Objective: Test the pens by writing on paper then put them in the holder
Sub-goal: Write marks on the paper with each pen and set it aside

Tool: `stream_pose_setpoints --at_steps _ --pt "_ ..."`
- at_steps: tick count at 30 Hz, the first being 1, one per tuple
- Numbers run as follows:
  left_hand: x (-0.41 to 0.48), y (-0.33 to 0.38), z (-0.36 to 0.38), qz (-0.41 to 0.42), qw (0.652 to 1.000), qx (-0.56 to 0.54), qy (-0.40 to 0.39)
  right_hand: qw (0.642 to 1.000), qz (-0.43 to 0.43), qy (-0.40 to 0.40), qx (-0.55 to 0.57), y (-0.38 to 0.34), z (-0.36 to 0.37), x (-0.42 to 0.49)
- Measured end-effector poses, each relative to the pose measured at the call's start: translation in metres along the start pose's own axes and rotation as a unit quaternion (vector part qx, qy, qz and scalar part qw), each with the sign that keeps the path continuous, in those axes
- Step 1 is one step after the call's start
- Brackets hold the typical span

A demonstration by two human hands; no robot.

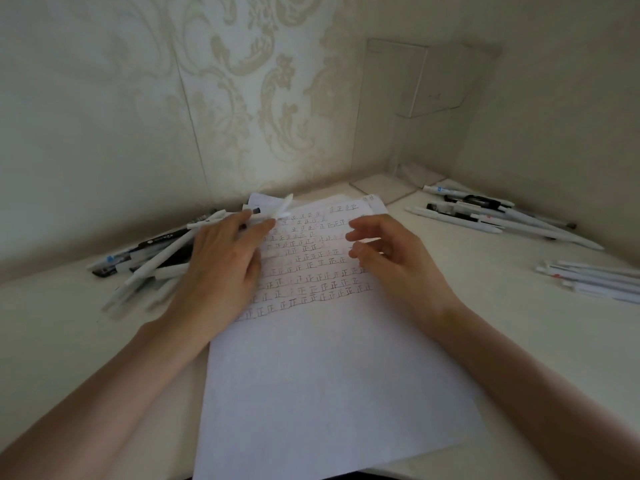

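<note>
In the head view, the paper [329, 358] lies in front of me on the pale desk [519, 323]. Its upper half is covered with rows of the same small written sign, some dark and some reddish; the lower half is blank. My left hand [227, 268] rests on the left edge of the paper and pinches a white pen [283, 206] between thumb and fingers; the pen is blurred, so I cannot tell which end is its tip. My right hand [391, 252] hovers over the right part of the paper, fingers curled loosely and holding nothing. Left of the paper is a pile of pens [156, 252], partly hidden by my left hand. Right of the paper are two more groups [502, 216], one cut by the picture edge. Behind the paper, in the corner, stands a clear holder [391, 133], hard to make out against the wall.
</note>
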State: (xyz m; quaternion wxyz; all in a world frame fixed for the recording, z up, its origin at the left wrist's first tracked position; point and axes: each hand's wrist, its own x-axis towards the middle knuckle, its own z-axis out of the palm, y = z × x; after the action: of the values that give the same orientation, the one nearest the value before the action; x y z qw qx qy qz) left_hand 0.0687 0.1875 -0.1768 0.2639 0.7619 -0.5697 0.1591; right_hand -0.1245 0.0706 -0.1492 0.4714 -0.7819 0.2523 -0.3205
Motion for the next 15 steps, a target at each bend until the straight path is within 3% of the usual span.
stream_pose_setpoints --at_steps 4,8,11,15 --pt "-0.003 0.016 -0.002 0.039 0.999 -0.025 0.001 0.978 -0.024 0.067 -0.194 0.005 -0.017 0.008" --pt "-0.009 0.037 -0.005 0.143 0.982 -0.066 -0.105 0.941 0.026 0.187 -0.281 0.023 -0.060 0.025" --pt "-0.014 0.043 -0.003 0.170 0.968 -0.079 -0.164 0.927 0.070 0.151 -0.337 0.042 -0.079 0.031" --pt "-0.016 0.041 0.001 0.154 0.968 -0.101 -0.171 0.896 0.094 0.107 -0.421 0.060 -0.082 0.037"
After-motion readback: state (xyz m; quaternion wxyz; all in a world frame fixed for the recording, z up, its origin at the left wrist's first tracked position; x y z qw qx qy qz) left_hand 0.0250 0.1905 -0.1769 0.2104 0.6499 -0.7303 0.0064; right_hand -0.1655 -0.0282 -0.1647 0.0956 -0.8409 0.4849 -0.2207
